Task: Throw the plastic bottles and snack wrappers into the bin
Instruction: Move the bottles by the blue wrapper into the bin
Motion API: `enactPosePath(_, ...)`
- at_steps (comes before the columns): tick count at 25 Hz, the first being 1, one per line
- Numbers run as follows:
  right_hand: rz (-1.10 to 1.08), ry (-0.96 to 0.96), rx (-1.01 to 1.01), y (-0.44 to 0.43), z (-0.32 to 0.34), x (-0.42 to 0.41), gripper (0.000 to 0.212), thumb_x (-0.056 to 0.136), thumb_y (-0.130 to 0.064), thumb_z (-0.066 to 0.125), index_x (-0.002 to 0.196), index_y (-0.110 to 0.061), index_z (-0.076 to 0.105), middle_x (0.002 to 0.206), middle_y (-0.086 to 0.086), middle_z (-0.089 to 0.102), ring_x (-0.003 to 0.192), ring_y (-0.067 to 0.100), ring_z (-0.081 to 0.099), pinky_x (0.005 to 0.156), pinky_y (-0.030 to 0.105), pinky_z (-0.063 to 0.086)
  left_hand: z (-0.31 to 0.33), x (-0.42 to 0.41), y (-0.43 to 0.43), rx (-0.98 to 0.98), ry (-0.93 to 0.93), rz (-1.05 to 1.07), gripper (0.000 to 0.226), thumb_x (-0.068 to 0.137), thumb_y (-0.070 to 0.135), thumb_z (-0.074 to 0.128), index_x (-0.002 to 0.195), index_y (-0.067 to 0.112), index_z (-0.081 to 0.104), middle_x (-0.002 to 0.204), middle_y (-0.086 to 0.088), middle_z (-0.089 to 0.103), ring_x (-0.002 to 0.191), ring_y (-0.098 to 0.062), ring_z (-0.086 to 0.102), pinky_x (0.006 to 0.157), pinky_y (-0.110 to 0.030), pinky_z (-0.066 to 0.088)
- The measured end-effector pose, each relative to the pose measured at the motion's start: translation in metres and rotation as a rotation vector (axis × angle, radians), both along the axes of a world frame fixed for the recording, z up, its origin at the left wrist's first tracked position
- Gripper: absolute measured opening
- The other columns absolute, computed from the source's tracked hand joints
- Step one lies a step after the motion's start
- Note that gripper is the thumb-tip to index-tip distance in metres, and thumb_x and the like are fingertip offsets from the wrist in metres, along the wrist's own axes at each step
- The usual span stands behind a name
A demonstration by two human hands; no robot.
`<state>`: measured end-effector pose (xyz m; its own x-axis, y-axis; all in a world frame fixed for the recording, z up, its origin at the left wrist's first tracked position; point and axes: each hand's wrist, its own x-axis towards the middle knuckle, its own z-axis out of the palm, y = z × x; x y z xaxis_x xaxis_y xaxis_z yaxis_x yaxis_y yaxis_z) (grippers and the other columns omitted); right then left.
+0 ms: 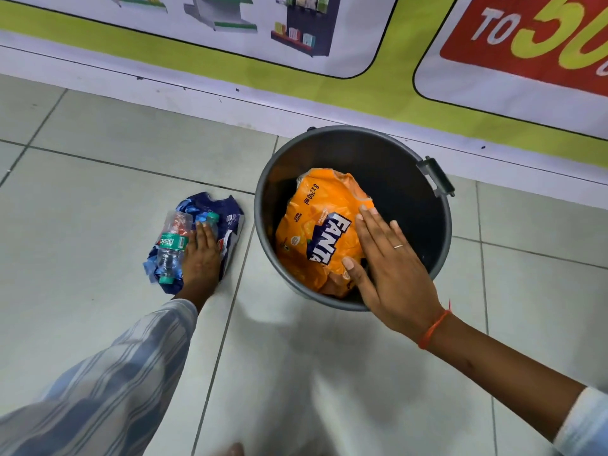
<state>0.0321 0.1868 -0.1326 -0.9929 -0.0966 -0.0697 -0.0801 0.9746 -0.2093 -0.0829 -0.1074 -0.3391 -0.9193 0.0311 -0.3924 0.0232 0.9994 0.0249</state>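
Observation:
A grey round bin [408,149] stands on the tiled floor by the wall. An orange Fanta wrapper [316,225] fills its opening. My right hand [388,261] lies flat on that wrapper, fingers spread, holding nothing. Left of the bin, a crumpled blue wrapper [227,222] lies on the floor with a clear plastic bottle [171,248] with a green label on top of it. A second bottle's teal cap [212,218] shows beside it. My left hand [201,255] rests on this pile, fingers over the bottles; the grip itself is hidden.
A printed banner [329,77] runs along the wall behind the bin. The bin's handle [436,175] sticks out at its right rim. A toe [235,449] shows at the bottom edge. Bare grey tiles lie in front of me.

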Motion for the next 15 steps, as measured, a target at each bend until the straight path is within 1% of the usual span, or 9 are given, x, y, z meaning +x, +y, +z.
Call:
enactPosePath(2,-0.001,-0.008,0.015,0.0,-0.001,0.0,0.085,0.089,-0.065,-0.005,0.151,-0.012,0.021,0.16,0.006,0.024,0.15,0.019,0.017,0.12,0.032,0.003,0.01,0.003,0.002,0.008,0.033,0.004,0.083,0.092,0.008,0.055,0.149,-0.003,-0.005,0.16,-0.022,0.001,0.149,-0.034,0.007,0.122,-0.043,0.017)
enactPosePath(5,-0.002,-0.043,0.034,0.0,-0.002,-0.002,0.084,0.09,-0.063,-0.003,0.15,-0.01,0.022,0.159,0.008,0.025,0.149,0.021,0.019,0.12,0.033,0.005,0.053,0.011,0.013,0.149,0.07,0.091,0.083,0.091,0.004,0.056,0.15,-0.002,-0.003,0.161,-0.019,0.002,0.149,-0.031,0.007,0.122,-0.041,0.013)
enactPosePath(7,-0.006,-0.075,0.059,-0.001,0.003,-0.002,0.083,0.09,-0.062,-0.002,0.151,-0.01,0.02,0.16,0.008,0.022,0.15,0.021,0.016,0.121,0.034,0.003,0.103,0.016,0.023,0.285,0.166,0.163,0.078,0.092,-0.002,0.051,0.15,-0.001,-0.003,0.161,-0.018,0.003,0.149,-0.031,0.009,0.122,-0.04,0.015)
enactPosePath(8,-0.006,-0.102,0.07,-0.001,0.006,-0.001,0.082,0.09,-0.062,0.0,0.151,-0.01,0.018,0.161,0.007,0.019,0.15,0.02,0.013,0.121,0.034,0.002,0.131,0.016,0.028,0.381,0.227,0.233,0.075,0.093,-0.004,0.047,0.15,0.0,-0.001,0.161,-0.016,0.005,0.148,-0.03,0.012,0.121,-0.039,0.018)
enactPosePath(10,-0.003,-0.144,0.082,-0.002,0.013,-0.002,0.081,0.092,-0.063,0.002,0.152,-0.011,0.016,0.162,0.007,0.017,0.151,0.02,0.01,0.121,0.034,0.0,0.187,0.013,0.038,0.567,0.341,0.37,0.072,0.096,-0.002,0.044,0.152,0.007,0.001,0.16,-0.012,0.015,0.145,-0.028,0.023,0.117,-0.036,0.024)
enactPosePath(11,-0.017,-0.152,0.083,-0.004,0.017,-0.002,0.083,0.091,-0.064,-0.001,0.152,-0.011,0.016,0.161,0.008,0.018,0.151,0.02,0.011,0.121,0.035,-0.001,0.213,0.013,0.045,0.621,0.389,0.388,0.073,0.096,-0.002,0.046,0.152,0.01,0.002,0.159,-0.012,0.02,0.143,-0.028,0.028,0.115,-0.038,0.029)
enactPosePath(13,-0.124,-0.143,0.075,-0.005,0.019,0.001,0.088,0.089,-0.065,-0.006,0.151,-0.009,0.02,0.16,0.01,0.021,0.15,0.024,0.014,0.121,0.039,0.0,0.255,0.018,0.064,0.713,0.424,0.364,0.074,0.095,-0.001,0.047,0.152,0.013,0.003,0.155,-0.015,0.027,0.136,-0.031,0.038,0.11,-0.046,0.038)
enactPosePath(14,-0.234,-0.118,0.064,-0.004,0.021,0.004,0.085,0.091,-0.064,0.0,0.15,-0.007,0.021,0.16,0.012,0.021,0.15,0.026,0.015,0.121,0.042,0.003,0.271,0.021,0.076,0.753,0.423,0.323,0.072,0.094,-0.001,0.046,0.152,0.011,0.005,0.153,-0.018,0.03,0.133,-0.034,0.041,0.108,-0.048,0.04)
enactPosePath(15,-0.367,-0.097,0.054,-0.002,0.022,0.007,0.079,0.094,-0.06,0.011,0.15,-0.005,0.021,0.16,0.014,0.02,0.15,0.028,0.014,0.122,0.045,0.006,0.281,0.027,0.088,0.766,0.418,0.265,0.07,0.093,-0.002,0.046,0.151,0.007,0.007,0.151,-0.022,0.031,0.133,-0.038,0.041,0.108,-0.05,0.04)
